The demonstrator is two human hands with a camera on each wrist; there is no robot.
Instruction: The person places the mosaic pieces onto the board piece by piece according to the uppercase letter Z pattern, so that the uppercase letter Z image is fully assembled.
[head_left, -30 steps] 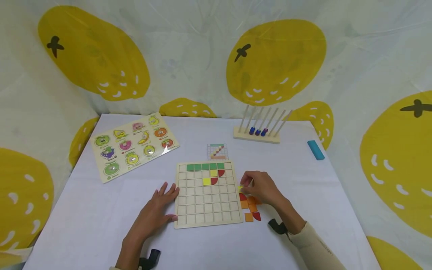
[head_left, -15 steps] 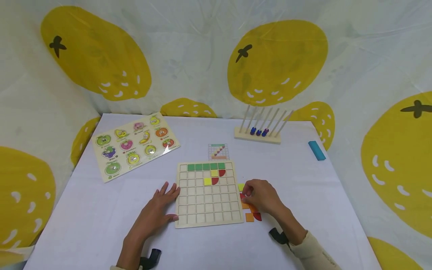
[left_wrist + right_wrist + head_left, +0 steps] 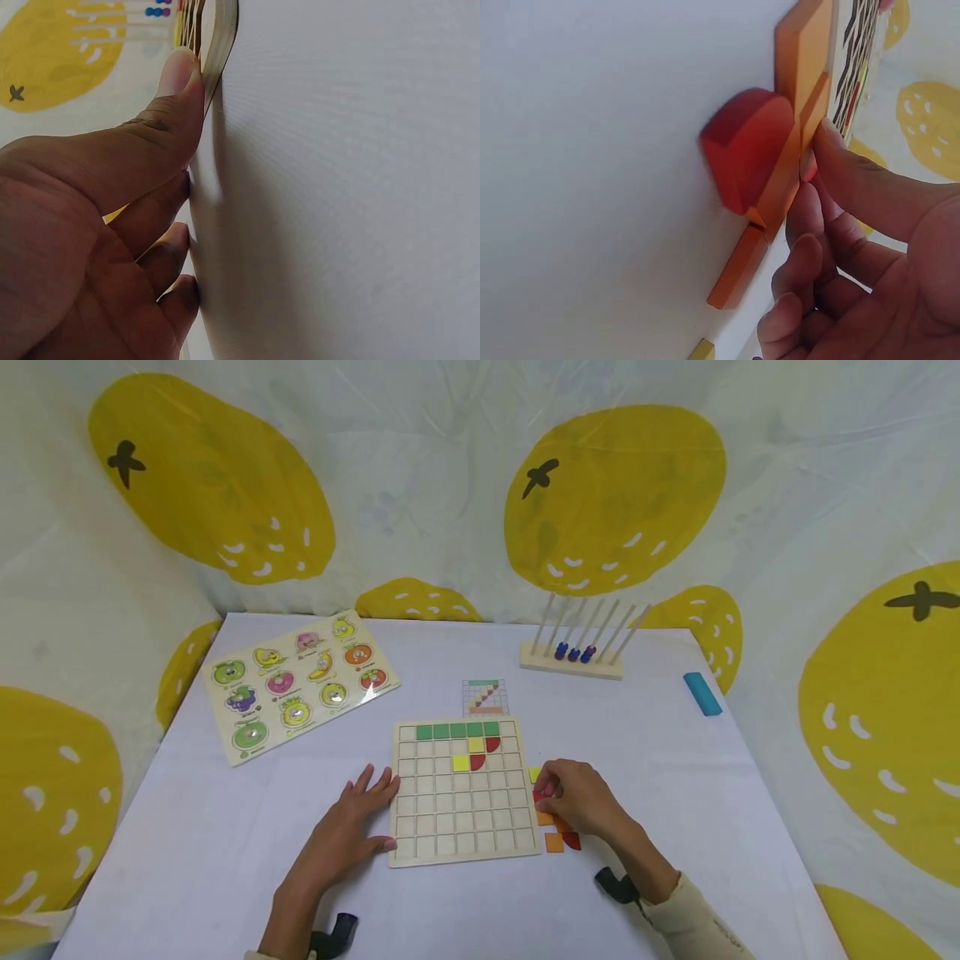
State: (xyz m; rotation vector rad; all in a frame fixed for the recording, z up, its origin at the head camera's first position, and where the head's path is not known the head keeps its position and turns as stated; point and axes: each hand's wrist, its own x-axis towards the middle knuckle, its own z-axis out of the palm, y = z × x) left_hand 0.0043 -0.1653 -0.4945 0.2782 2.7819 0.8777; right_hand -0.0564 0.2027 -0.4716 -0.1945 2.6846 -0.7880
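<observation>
A wooden grid board [image 3: 446, 822] lies mid-table, holding a row of green square tiles [image 3: 458, 730], two yellow squares and two red quarter-circle tiles. Along its left edge rests my left hand [image 3: 341, 827], fingers spread and relaxed, with the thumb [image 3: 178, 75] against the rim. Just right of the board, my right hand [image 3: 588, 797] pinches a red quarter-circle tile [image 3: 810, 166] between thumb and fingertips. Orange tiles [image 3: 801, 56] lie close under those fingers, partly hidden by the hand in the head view. Another red quarter-circle [image 3: 572, 841] and a yellow tile [image 3: 536, 774] lie nearby.
A small printed pattern card [image 3: 485, 697] lies behind the board. Further back stand a fruit puzzle board [image 3: 307, 739] on the left and a peg stand [image 3: 570, 668] with dark beads. A teal block [image 3: 702, 693] lies near the right table edge.
My right hand has shifted slightly toward me, from the yellow tile to the red quarter-circle, uncovering the yellow one. The left hand and board have stayed put.
</observation>
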